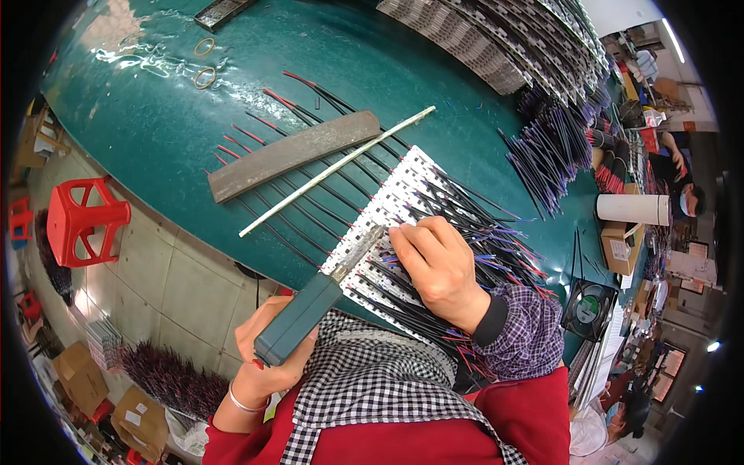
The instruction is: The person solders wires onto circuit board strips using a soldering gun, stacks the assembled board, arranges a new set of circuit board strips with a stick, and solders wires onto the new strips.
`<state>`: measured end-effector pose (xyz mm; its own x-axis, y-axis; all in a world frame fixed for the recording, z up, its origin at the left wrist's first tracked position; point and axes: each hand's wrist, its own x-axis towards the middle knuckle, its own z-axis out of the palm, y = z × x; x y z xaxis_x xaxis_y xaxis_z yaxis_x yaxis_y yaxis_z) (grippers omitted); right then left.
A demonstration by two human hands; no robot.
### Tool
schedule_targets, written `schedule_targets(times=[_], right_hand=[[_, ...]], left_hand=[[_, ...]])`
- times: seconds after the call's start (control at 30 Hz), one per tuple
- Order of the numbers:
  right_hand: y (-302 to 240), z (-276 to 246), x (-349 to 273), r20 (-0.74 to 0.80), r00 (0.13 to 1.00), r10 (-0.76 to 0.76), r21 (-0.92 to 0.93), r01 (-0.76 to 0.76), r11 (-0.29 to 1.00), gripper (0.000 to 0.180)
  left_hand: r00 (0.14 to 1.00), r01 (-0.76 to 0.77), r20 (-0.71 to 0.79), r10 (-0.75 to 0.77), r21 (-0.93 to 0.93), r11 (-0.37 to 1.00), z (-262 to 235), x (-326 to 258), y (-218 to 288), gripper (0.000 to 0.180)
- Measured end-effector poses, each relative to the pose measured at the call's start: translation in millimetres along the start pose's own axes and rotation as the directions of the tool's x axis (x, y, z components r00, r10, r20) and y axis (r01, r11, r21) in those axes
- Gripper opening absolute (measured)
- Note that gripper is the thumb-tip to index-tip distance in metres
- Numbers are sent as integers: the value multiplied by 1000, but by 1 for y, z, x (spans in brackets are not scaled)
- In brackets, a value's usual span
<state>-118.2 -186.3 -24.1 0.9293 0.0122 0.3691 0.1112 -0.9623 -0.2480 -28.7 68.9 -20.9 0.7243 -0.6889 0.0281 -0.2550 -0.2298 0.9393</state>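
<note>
Clearly, both hands meet over a wired white panel

Near the centre of the frame sits a white panel (387, 205) dotted with black squares, slanting from upper right to lower left. It looks light and fairly stiff, probably a little fragile where the leads join; its bare upper edge seems the best place to hold, since the thin dark wires (473, 209) fanning out to its right look limp and easily tugged.

The left hand (271, 376), lower left of centre, has its fingers curled firmly round a green-handled tool (302, 314), whose narrow metal part lies over the panel. The right hand (443, 267) is bent above the panel beside that metal end, its fingers bunched with little gap; whether they pinch a wire I cannot tell.

Up and left of the panel, more black leads (322, 205) spread across the green worktop (155, 132), with a grey-brown bar (294, 155) and a pale stick (337, 172) lying across them. Farther out, stacked panels (473, 39) fill the upper right, a square fan (589, 308) rests lower right, and a red stool (85, 221) stands at the left.
</note>
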Motion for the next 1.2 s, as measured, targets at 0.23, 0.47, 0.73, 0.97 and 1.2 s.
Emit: schedule_targets(times=[0.23,0.47,0.73,0.97,1.2], right_hand=[[2,1,2,-5,999,-41,-11,41,999,30],[3,2,1,0,999,-42,-17,42,999,33],[3,3,0,-22,999,-34,11,35,999,32],[1,3,1,-18,997,-73,-7,73,997,33],[-1,5,3,-9,991,-133,-100,132,986,33]], left_hand=[[998,51,27,-51,-19,999,-3,0,2,21],[999,20,38,-21,24,1000,-6,1,0,23],[995,-84,-54,87,55,995,-4,-3,0,19],[1000,-19,-1,19,29,999,-5,-2,-1,23],[999,6,44,-6,1,1000,-9,0,1,19]])
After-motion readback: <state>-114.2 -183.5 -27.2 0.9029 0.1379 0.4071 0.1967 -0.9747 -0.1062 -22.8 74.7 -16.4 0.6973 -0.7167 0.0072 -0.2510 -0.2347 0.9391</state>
